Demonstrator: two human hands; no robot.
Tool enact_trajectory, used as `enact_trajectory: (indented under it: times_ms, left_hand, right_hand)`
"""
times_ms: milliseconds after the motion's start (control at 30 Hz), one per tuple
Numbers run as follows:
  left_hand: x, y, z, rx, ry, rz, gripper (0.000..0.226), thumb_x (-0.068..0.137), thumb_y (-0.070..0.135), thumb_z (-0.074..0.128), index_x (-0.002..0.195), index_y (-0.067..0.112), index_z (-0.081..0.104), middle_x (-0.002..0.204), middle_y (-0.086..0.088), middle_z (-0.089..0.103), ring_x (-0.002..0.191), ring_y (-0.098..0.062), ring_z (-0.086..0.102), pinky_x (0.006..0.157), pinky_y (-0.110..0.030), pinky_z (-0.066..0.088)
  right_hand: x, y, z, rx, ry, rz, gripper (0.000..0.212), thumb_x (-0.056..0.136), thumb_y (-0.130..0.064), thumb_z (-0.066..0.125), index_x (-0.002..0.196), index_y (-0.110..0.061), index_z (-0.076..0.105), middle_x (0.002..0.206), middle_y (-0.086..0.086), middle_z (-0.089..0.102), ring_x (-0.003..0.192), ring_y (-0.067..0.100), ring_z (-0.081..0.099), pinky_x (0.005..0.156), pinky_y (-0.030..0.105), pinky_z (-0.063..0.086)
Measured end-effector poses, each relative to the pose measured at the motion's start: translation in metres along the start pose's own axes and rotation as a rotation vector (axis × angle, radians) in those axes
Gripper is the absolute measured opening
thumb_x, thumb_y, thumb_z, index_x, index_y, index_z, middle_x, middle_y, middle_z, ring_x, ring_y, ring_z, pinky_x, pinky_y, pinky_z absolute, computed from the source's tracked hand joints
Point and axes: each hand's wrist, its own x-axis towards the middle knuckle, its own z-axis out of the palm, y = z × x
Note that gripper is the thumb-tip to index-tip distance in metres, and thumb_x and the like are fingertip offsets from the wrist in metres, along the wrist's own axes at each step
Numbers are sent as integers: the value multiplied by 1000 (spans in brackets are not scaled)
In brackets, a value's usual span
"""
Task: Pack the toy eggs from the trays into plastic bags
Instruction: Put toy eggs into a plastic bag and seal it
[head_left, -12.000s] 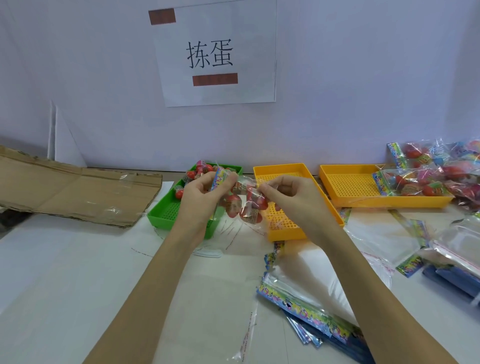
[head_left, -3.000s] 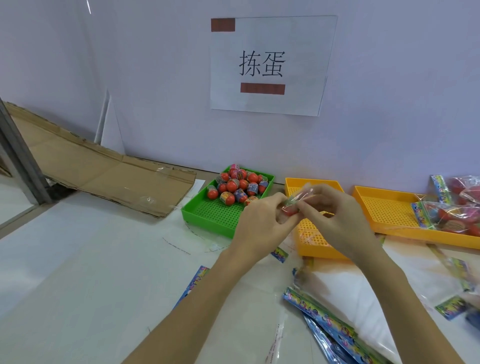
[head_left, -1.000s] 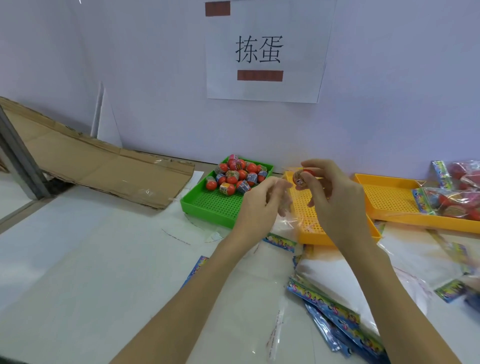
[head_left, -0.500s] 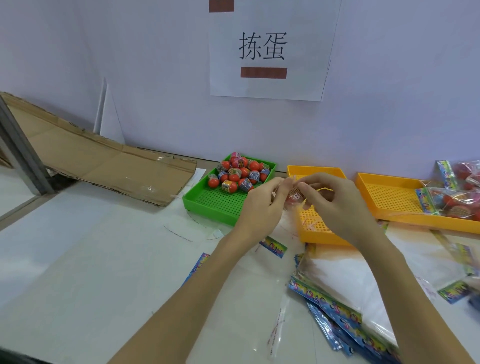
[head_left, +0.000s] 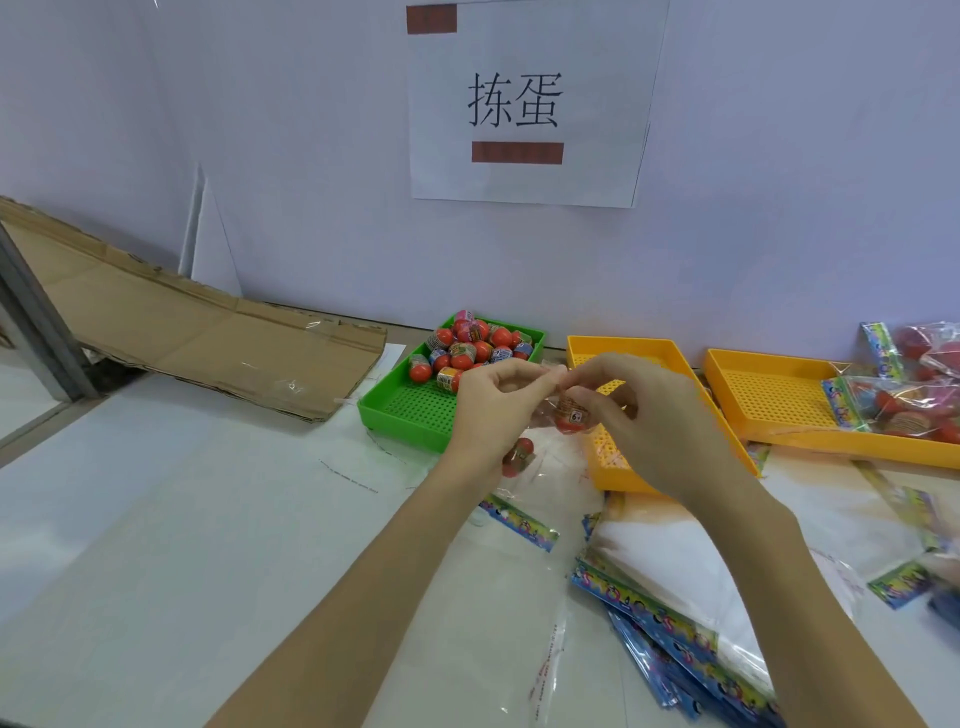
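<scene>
My left hand pinches the top edge of a clear plastic bag that hangs over the table in front of the green tray. One red toy egg lies low inside the bag. My right hand holds another red toy egg with a label at the bag's mouth, fingertips meeting the left hand's. Several red toy eggs are heaped at the far end of the green tray.
Two yellow trays stand to the right; filled bags lie on the far one. A stack of flat bags lies at front right. Flattened cardboard leans at the left wall. A paper sign hangs above.
An egg has dropped lower into the bag since half a second ago. My right hand now holds a second egg at the bag's mouth; both hands stay together in front of the trays.
</scene>
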Motion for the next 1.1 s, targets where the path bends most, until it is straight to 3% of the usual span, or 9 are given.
enact_trajectory:
  times_ms: [133, 300, 467, 567, 700, 867, 933, 1000, 1100]
  left_hand:
    - [-1, -1, 3, 5, 34, 4, 11, 94, 16, 78, 91, 5, 77, 87, -9, 79, 75, -19, 74, 69, -31, 62]
    - [-1, 1, 1, 0, 22, 12, 13, 95, 15, 75, 87, 4, 76, 84, -7, 77, 74, -16, 73, 70, -30, 60]
    - [0, 2, -2, -86, 46, 11, 17, 96, 12, 74, 93, -4, 75, 86, -13, 78, 79, -25, 77, 69, -30, 62]
    - [1, 1, -2, -75, 42, 25, 17, 96, 12, 73, 92, -5, 75, 86, -14, 78, 79, -24, 78, 71, -29, 62]
    - [2, -2, -1, 65, 11, 86, 18, 97, 16, 73, 87, 3, 78, 83, -5, 79, 76, -10, 75, 69, -20, 58]
    - [3, 1, -2, 176, -111, 149, 23, 102, 25, 67, 93, 8, 80, 89, -2, 80, 85, -15, 77, 76, -22, 59]
    - [5, 6, -3, 230, -111, 163, 33, 104, 37, 61, 99, 10, 80, 92, -1, 80, 90, -18, 77, 86, -32, 61]
    - [8, 8, -6, 323, -88, 205, 46, 102, 52, 55, 101, 13, 78, 93, 1, 80, 92, -16, 76, 93, -40, 60]
    - [8, 8, -15, 512, -123, 263, 53, 94, 71, 55, 104, 23, 75, 94, 11, 76, 90, -4, 71, 86, -28, 57]
  right_hand:
    - [0, 1, 7, -48, -44, 16, 13, 98, -26, 68, 111, -25, 70, 100, -14, 71, 84, 1, 67, 70, 7, 48]
    - [-1, -1, 10, -75, -47, 11, 10, 97, -28, 70, 103, -24, 77, 92, -14, 74, 84, -2, 66, 69, 6, 45]
    - [-1, -4, 13, -81, -285, 55, 24, 87, -42, 80, 103, -26, 73, 104, -18, 63, 90, 3, 63, 68, 13, 48]
    - [-3, -2, 16, -121, -369, 48, 29, 84, -37, 85, 105, -25, 69, 99, -10, 67, 87, 5, 63, 70, 14, 49]
    - [-4, -1, 23, -180, -334, 31, 33, 84, -35, 85, 108, -26, 65, 94, -13, 61, 82, 6, 57, 67, 22, 49]
    - [-5, 3, 31, -232, -320, 66, 26, 86, -38, 83, 99, -28, 63, 89, -16, 56, 77, 7, 53, 64, 23, 45]
    - [-4, 5, 29, -166, -273, 131, 26, 86, -39, 82, 100, -25, 65, 89, -11, 63, 79, 9, 59, 67, 26, 51]
    - [-3, 6, 25, -82, -193, 168, 28, 85, -40, 83, 100, -24, 65, 87, -11, 67, 77, 5, 60, 63, 17, 46]
    - [-2, 8, 13, 7, -55, 160, 28, 85, -41, 82, 98, -23, 65, 84, -12, 67, 76, 5, 60, 64, 15, 44]
